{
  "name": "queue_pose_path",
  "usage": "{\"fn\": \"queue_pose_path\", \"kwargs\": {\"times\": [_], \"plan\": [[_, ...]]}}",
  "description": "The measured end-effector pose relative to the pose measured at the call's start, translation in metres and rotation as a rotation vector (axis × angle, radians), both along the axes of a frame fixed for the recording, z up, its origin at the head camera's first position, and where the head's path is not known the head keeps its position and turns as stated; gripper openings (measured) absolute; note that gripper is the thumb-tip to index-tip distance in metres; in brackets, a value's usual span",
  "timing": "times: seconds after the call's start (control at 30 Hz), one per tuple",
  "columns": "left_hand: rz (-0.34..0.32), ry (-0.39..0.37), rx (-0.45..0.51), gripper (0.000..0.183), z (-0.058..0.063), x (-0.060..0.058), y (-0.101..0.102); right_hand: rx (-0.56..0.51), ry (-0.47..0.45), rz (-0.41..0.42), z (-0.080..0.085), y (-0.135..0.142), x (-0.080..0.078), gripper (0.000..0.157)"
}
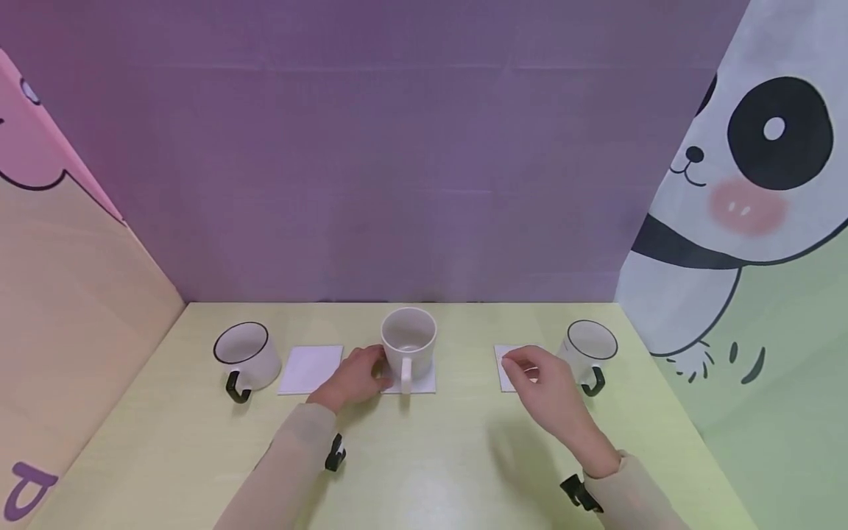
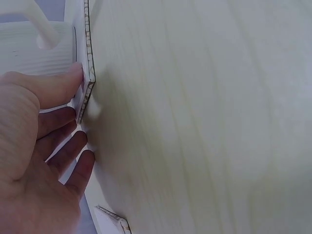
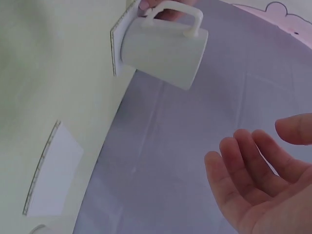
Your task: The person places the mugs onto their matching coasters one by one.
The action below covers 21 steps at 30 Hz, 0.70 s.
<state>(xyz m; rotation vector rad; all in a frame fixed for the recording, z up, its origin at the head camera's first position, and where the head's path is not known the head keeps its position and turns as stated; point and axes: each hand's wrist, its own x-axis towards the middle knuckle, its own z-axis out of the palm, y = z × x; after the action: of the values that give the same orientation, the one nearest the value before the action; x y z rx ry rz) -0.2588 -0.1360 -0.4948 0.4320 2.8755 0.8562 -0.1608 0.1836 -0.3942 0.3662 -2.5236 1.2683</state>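
At far left, a beige wall (image 1: 73, 287) bears part of a pink cartoon figure (image 1: 33, 151). Beside it, on a pale wood-look desk (image 1: 430, 464), stands the left mug (image 1: 248, 357), white with a black rim and a black handle toward the viewer. Just right of it lies the left coaster (image 1: 309, 369), a white square.

Next, the person's left hand (image 1: 354, 377) reaches in from a beige sleeve (image 1: 281, 464). Its thumb and forefinger are parted around the near left corner of the middle coaster (image 1: 425, 381), the thumb touching it; whether they pinch it, I cannot tell. Upright on that coaster stands the middle mug (image 1: 419, 358), all white, its handle facing the viewer. Behind the desk hangs a plain purple backdrop (image 1: 397, 162).

Farther right, the right hand (image 1: 546, 386) hovers above the desk, holding nothing, its fingers loosely curved and the thumb apart. It partly hides the right coaster (image 1: 504, 369), another white square. Just right of that coaster is the right mug (image 1: 591, 342), white with a black rim and black handle, also partly behind the hand. At far right, a green wall (image 1: 782, 434) shows a large cartoon panda (image 1: 748, 206).
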Motion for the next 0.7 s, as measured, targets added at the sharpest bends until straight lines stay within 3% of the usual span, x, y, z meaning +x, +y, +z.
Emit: {"fn": "queue_pose_path", "kwargs": {"times": [0.27,0.7], "plan": [[-0.010,0.010,0.010,0.055,-0.002,-0.001,0.000,0.010,0.051,-0.111,0.004,0.023,0.001,0.013],[-0.006,0.011,0.005,0.054,0.001,0.000,0.000,-0.001,0.136,-0.264,-0.007,0.061,-0.001,0.015]]}}
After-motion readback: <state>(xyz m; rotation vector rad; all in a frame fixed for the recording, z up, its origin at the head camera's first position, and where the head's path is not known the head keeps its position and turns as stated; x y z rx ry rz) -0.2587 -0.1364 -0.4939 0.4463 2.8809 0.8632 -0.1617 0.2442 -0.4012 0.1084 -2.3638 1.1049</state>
